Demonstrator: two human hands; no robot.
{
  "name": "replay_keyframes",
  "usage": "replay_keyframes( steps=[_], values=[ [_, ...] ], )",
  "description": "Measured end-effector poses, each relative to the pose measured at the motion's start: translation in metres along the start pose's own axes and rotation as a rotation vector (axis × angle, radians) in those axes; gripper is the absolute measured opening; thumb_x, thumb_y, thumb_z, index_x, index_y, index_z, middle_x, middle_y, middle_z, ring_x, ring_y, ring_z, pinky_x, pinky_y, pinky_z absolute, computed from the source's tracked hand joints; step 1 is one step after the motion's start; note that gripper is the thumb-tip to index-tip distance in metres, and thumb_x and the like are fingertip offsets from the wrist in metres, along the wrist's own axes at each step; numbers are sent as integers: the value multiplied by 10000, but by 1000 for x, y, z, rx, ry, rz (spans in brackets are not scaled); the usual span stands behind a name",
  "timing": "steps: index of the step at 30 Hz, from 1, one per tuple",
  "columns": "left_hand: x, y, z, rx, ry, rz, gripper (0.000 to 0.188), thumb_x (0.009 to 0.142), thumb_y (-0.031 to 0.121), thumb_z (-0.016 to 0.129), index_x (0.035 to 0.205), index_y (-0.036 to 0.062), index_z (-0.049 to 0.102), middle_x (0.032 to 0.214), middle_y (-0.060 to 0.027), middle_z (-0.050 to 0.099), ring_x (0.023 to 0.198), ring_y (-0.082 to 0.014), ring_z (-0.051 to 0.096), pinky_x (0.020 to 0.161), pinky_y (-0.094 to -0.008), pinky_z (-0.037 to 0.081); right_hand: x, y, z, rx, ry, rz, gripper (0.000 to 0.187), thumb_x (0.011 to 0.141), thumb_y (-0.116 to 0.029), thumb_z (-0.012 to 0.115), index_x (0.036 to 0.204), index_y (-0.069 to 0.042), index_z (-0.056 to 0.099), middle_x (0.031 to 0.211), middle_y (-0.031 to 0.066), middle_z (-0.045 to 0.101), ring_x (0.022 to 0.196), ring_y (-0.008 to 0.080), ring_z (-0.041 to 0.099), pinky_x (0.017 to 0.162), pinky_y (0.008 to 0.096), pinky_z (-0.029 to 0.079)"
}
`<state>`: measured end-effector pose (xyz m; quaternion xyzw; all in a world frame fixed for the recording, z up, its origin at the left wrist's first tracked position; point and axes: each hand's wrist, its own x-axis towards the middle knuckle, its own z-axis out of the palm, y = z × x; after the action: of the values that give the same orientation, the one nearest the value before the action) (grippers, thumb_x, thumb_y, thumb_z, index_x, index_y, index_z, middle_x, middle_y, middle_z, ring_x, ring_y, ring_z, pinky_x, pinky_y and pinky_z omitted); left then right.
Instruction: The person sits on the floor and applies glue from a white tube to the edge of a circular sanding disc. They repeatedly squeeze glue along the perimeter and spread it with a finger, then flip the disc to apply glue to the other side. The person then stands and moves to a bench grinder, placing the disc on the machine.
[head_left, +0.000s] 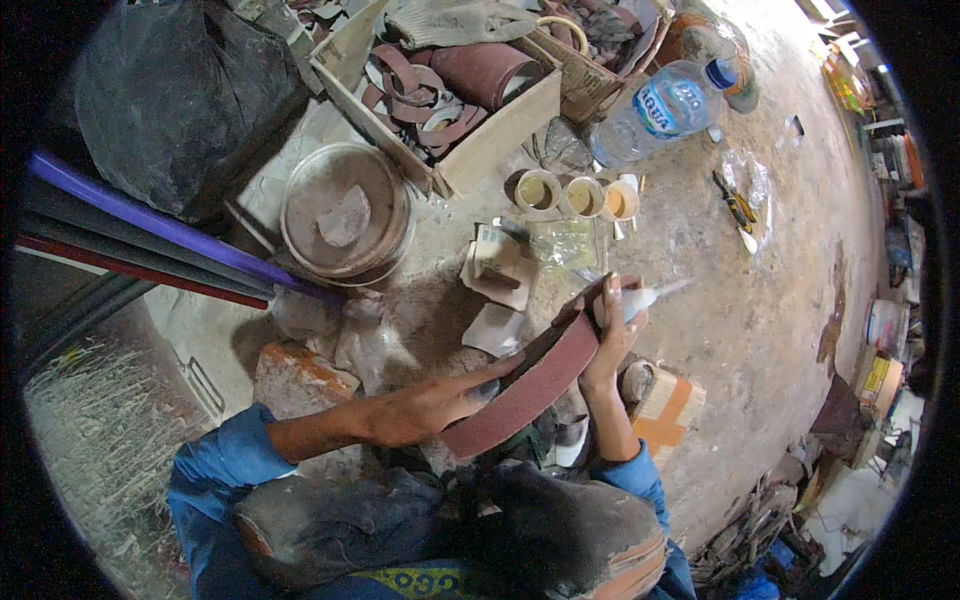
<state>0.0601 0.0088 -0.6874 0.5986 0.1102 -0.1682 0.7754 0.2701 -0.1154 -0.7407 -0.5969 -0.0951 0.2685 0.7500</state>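
A reddish-brown strip of sandpaper point(530, 392) stretches diagonally between my hands above my lap, its lower left end free. My left hand point(462, 398) is closed on the strip near that lower end, with a dark-stained thumb along its edge. At the upper end, my right hand point(618, 325) is closed around a small white glue bottle point(636, 300), whose thin clear nozzle points right. The right fingers also touch the strip's upper end; whether they pinch it is hidden.
Beyond my hands stand three small cups point(582, 197), a large water bottle point(662, 112) and a wooden box point(500, 125) of sandpaper rolls. A round lidded bucket point(345, 215) is at left. Pliers point(735, 200) lie right; a taped carton point(668, 408) sits by my right forearm.
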Motion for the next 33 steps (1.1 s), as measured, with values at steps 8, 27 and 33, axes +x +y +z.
replay_keyframes(
  steps=[8, 27, 33],
  values=[
    [26, 15, -5, -216, 58, 170, 1106, 873, 503, 745, 1624, 117, 30, 1529, -136, 412, 1344, -224, 460, 1127, -404, 359, 36, -45, 37, -269, -357, -175, 137, 985, -146, 640, 1050, -35, 590, 927, 22, 614, 806, 78, 546, 735, 266, 464],
    [28, -1, -11, -402, 515, 241, 968, 890, 335, 764, 1589, 59, 154, 1468, -133, 468, 1340, -222, 457, 1141, -373, 329, -33, -49, 45, -259, -534, -11, 603, 897, -2, 723, 1355, -27, 333, 1071, 57, 522, 1014, 151, 564, 882, 270, 475],
    [38, -13, -8, -837, 595, 133, 786, 981, 255, 626, 1599, 58, 181, 1607, -93, 301, 1470, -216, 284, 1213, -368, 192, -27, -50, 49, -212, -456, -13, 635, 851, 13, 771, 1304, -36, 328, 974, 37, 419, 836, 113, 453, 682, 250, 421]
  ],
)
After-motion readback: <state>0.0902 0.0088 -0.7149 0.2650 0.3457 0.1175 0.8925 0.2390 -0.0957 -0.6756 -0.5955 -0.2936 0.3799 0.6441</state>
